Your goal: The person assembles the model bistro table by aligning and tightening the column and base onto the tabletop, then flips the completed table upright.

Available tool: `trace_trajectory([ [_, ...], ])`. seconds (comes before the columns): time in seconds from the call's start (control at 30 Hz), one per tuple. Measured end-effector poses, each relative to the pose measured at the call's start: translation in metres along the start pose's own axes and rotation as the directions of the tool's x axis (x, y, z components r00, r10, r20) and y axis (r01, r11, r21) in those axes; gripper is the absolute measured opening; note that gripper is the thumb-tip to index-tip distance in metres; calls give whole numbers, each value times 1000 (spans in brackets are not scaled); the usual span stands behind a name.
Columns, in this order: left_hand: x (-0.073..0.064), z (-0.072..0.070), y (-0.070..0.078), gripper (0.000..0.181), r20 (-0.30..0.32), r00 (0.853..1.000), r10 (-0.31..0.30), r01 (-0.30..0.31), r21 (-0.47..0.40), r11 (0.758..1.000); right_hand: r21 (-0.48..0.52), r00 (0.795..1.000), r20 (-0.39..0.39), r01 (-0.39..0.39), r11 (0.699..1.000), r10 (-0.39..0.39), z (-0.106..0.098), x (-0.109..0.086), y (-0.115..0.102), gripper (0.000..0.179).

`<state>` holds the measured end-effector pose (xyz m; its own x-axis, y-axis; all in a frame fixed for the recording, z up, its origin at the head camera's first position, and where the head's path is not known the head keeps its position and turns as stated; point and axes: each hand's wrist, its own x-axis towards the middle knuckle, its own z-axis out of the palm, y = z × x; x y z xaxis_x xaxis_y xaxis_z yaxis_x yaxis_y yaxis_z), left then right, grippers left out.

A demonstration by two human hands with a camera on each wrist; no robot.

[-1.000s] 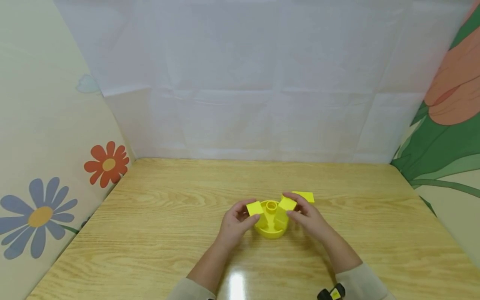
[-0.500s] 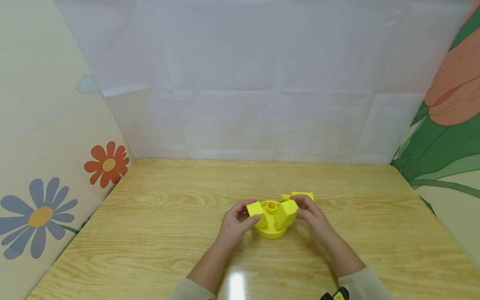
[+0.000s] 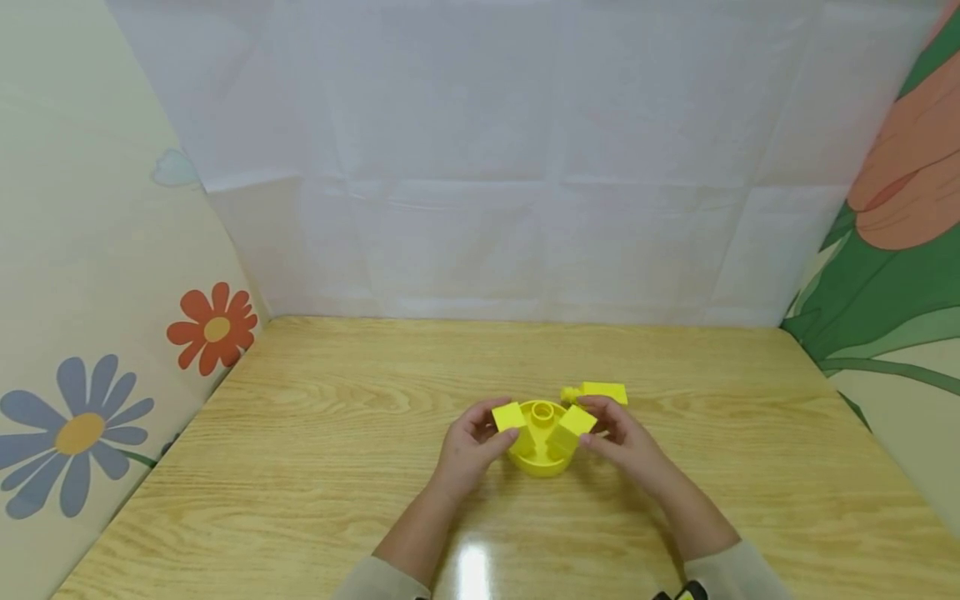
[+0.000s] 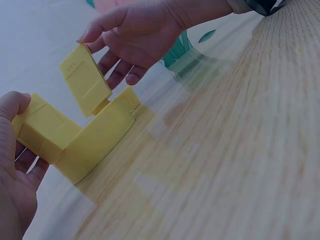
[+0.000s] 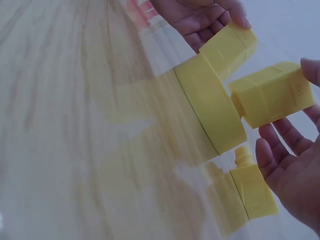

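A round yellow base (image 3: 542, 469) with a raised ring inside stands on the table. My left hand (image 3: 467, 454) grips a yellow block (image 3: 512, 417) at the base's left side, thumb on its near face. My right hand (image 3: 626, 442) pinches a second yellow block (image 3: 576, 422) between thumb and fingers over the base's right side. In the right wrist view this second block (image 5: 275, 95) leans outward, its narrow neck at the base's rim. How deep the neck sits is hidden. The left wrist view shows both blocks tilted apart.
Behind the right hand a third yellow block (image 3: 606, 392) with a ridged knob lies on the wooden table (image 3: 337, 467). A white cloth (image 3: 480, 208) hangs at the back, and flower-patterned panels flank both sides.
My right hand has drawn back a little from over the third block, uncovering its knob. The second block has turned and tilted in my right fingers. The left hand and base stay put.
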<state>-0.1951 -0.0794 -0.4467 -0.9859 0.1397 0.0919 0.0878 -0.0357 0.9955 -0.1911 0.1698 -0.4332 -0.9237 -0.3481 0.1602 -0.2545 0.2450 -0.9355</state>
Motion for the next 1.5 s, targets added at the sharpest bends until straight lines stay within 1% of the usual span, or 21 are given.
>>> trace_trajectory([
  [0.07,0,0,0,42,-1,1000,-3,3,4,1000,-24,1000,11,7,1000,-7,2,1,1,47],
  [0.13,0,-1,-1,42,-1,1000,-5,5,5,1000,-39,1000,5,-4,999,4,4,2,0,48],
  [0.37,0,0,0,42,2,1000,6,-6,-5,1000,-80,994,-79,-82,993,75,12,4,-8,45],
  [0.47,0,0,0,42,2,1000,9,-9,-3,1000,-87,991,-94,-98,991,90,14,5,-9,45],
  [0.57,0,0,-1,42,8,1000,29,-29,9,1000,-55,996,-76,-60,997,55,13,3,-7,40],
  [0.6,0,0,-1,42,9,999,32,-32,11,999,-40,998,-63,-31,999,28,11,2,-7,37],
  [0.7,0,0,-1,43,12,999,33,-33,9,999,32,999,-18,51,998,-50,7,-1,-4,31],
  [0.8,0,0,-1,43,7,1000,21,-21,3,1000,58,996,10,84,995,-85,4,-2,-3,31],
  [0.87,0,0,-1,43,4,1000,16,-16,7,1000,25,997,18,73,997,-74,4,-2,-3,33],
  [1.03,1,0,-2,42,-4,1000,20,-20,13,1000,-127,999,8,36,991,-35,8,1,-5,39],
  [1.13,1,1,-1,42,-4,1000,29,-29,0,1000,-167,1000,4,22,986,-21,13,4,-8,42],
  [1.27,1,1,-1,41,-2,1000,26,-26,-22,999,-166,1000,15,2,986,0,19,8,-10,49],
  [1.37,1,1,0,41,0,1000,23,-23,-27,999,-136,998,19,-49,989,52,22,11,-11,53],
  [1.5,0,1,0,42,4,1000,20,-20,-21,1000,-104,990,-18,-144,984,143,25,15,-12,54],
])
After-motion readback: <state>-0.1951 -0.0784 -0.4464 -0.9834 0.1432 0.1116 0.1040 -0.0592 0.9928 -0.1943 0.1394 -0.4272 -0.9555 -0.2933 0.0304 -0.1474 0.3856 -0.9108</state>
